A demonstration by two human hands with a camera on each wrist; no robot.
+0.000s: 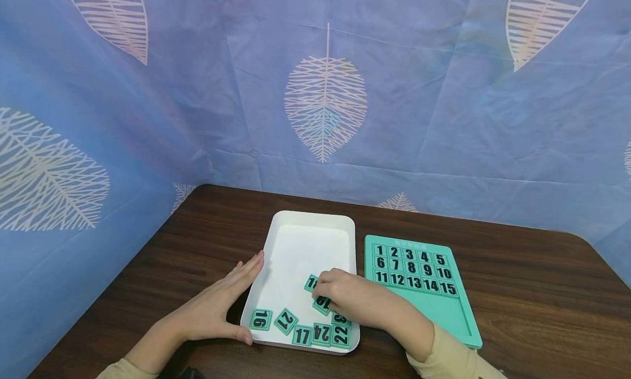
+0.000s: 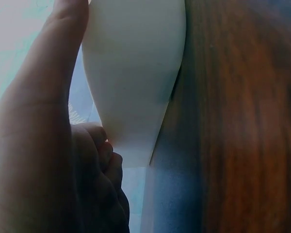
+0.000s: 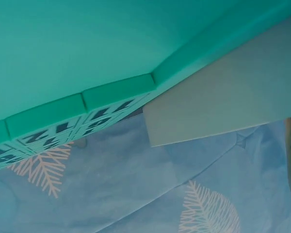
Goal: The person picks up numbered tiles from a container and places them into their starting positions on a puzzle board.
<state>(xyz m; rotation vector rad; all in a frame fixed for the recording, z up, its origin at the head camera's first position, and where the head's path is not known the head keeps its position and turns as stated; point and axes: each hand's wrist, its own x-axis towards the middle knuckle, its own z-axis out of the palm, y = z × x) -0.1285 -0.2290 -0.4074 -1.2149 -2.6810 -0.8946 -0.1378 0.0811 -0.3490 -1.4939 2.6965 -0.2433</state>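
A white tray (image 1: 310, 253) lies on the table with loose green number tiles in its near half. The left hand (image 1: 212, 308) spans the tray's left side, fingers straight, fingertips on the rim and thumb at the near-left corner. Over the tray's right side, the right hand (image 1: 352, 297) reaches down with bent fingers. Its fingertips are at tile 18 (image 1: 310, 282) and a tile that looks like 19 (image 1: 322, 305); whether they pinch one is hidden. Nearer lie tile 16 (image 1: 260, 320), tile 21 (image 1: 286, 321), tile 17 (image 1: 302, 336), tile 24 (image 1: 321, 334) and tile 22 (image 1: 340, 336).
Right of the tray lies a green puzzle board (image 1: 434, 308), its upper rows filled with tiles 1 to 15 in order and its lower part bare. The dark wooden table (image 1: 532, 291) extends to both sides. A blue cloth with leaf prints (image 1: 419, 121) hangs behind it.
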